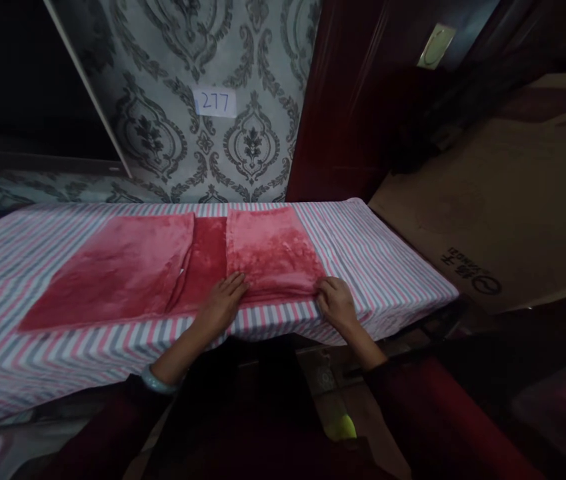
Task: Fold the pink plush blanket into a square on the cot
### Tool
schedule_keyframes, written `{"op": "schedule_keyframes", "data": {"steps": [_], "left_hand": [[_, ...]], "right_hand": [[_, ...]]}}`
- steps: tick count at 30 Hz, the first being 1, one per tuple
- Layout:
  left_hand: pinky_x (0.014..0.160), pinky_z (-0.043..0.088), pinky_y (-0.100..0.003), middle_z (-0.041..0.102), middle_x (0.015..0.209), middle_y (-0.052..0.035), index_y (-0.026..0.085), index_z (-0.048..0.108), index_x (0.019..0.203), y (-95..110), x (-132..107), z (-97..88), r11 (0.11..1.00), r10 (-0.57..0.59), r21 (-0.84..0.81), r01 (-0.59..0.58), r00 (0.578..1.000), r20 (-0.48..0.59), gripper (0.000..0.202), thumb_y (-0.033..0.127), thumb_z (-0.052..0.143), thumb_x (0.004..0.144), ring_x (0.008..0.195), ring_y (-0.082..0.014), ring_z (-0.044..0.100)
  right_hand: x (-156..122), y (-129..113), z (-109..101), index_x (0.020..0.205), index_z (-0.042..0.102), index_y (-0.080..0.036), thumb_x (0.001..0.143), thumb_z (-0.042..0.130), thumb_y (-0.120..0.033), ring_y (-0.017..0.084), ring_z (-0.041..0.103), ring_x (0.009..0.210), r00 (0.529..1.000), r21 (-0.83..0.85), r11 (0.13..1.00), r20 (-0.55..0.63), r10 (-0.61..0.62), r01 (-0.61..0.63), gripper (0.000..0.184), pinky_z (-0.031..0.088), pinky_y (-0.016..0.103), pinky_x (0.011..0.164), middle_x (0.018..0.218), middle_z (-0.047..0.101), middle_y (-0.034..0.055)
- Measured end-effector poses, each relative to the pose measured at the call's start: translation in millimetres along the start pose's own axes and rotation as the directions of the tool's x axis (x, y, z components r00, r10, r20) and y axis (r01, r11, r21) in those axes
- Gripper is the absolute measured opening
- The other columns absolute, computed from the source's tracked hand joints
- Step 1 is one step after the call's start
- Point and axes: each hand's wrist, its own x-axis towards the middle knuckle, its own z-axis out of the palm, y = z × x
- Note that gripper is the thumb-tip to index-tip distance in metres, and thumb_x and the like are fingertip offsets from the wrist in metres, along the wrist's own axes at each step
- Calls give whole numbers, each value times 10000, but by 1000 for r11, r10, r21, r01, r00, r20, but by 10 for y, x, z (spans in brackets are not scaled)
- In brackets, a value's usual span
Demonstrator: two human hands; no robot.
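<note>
A red plush blanket [117,267] lies on the striped cloth, its left and right ends folded inward. Between the two folds runs a darker red strip of the same fabric. At the near left corner of the right fold, my left hand [223,303] has its fingers on top of the layers, closed on the edge. My right hand [335,301] grips the near right corner of that same fold, fingers bent over it. Both thumbs are mostly hidden.
A pink, grey and white striped cloth [383,267] covers the table. Behind stand a patterned wall with a paper marked 277 [215,103] and a dark red door [343,100]. A large cardboard box [513,200] leans at the right; a dark screen [27,80] is at upper left.
</note>
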Motion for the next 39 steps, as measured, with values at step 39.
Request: {"op": "schedule_keyframes", "data": {"steps": [39], "left_hand": [[899,516,-463,620,1382,-142,186,627,1291,231,-15,-110,970,-129,205,129,992,-11,462,44,477,877,1123,-287,586]], "right_hand": [[434,-1006,641,1290,676,-201,957,504,-122,261,643,1124,952,37,968,178,-251,248,383,520,422,961,1223,712,116]]}}
